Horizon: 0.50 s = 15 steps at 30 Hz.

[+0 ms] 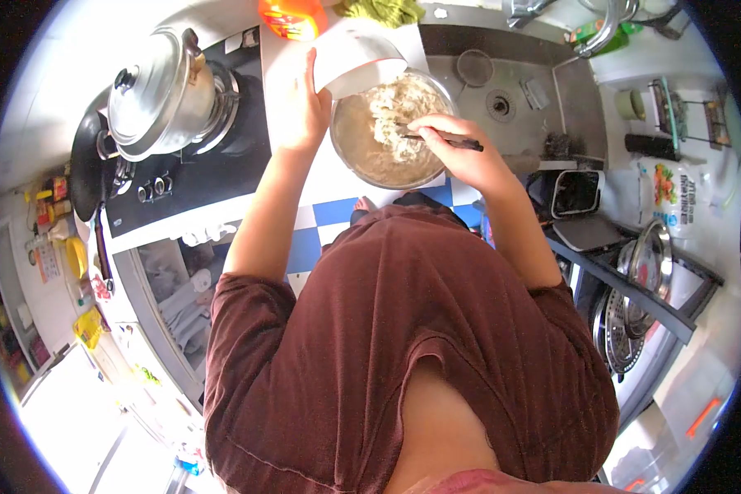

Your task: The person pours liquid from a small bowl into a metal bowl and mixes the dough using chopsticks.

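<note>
I'm seeing a kitchen: white tabletop (278, 62), black glass hob (214, 177) at its left edge, grey metal sink (473, 107) at its right, blue-and-white checked floor (342, 212) below its front edge. Round silver metal basin (350, 169) sits near that front edge, pale stringy food (403, 99) inside. Right grip (461, 152) pinches slim dark chopsticks (469, 144): tips left into food, butts right, axis roughly along the front edge. Left grip (309, 119) holds tilted white round bowl (366, 78) over basin's far-left rim.

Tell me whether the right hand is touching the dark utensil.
Touching: the head view shows the right hand gripping the dark utensil in its fingers.
</note>
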Each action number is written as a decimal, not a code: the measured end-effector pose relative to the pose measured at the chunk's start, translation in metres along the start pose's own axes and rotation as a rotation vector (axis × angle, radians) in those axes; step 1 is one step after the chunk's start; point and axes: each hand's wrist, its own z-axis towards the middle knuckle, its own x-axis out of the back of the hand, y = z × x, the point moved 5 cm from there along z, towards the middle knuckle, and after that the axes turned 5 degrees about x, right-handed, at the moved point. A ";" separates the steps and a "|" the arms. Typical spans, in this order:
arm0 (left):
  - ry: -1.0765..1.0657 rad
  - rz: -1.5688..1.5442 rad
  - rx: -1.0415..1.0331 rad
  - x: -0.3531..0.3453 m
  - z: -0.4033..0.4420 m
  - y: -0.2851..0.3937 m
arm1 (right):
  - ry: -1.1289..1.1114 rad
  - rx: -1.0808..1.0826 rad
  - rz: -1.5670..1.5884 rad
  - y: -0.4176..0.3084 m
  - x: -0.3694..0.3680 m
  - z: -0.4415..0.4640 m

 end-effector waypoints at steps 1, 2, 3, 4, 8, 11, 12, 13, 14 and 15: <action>-0.024 -0.048 -0.007 -0.001 0.000 0.000 | -0.001 -0.022 0.006 -0.005 0.003 0.000; -0.049 -0.097 -0.014 -0.002 -0.001 0.001 | -0.001 -0.044 0.012 -0.009 0.005 0.001; -0.061 -0.098 -0.006 -0.002 -0.001 0.003 | 0.001 -0.055 0.009 -0.010 0.008 0.001; -0.072 -0.099 0.002 0.000 0.000 0.005 | 0.003 -0.066 0.006 -0.010 0.011 0.000; 0.069 -0.271 0.122 0.005 0.008 0.011 | 0.070 -0.123 0.095 -0.001 0.019 0.003; -0.205 -1.050 0.676 -0.047 0.009 -0.038 | 0.121 -0.169 0.224 0.003 0.021 0.012; -0.201 -1.072 0.778 -0.053 0.012 -0.046 | 0.140 -0.183 0.242 0.005 0.020 0.016; -0.196 -1.093 0.880 -0.058 0.013 -0.054 | 0.157 -0.198 0.259 0.007 0.017 0.021; -0.190 -1.114 0.983 -0.062 0.013 -0.062 | 0.174 -0.212 0.276 0.011 0.014 0.027; -0.210 -1.113 1.017 -0.067 0.013 -0.070 | 0.185 -0.243 0.257 0.026 0.010 0.031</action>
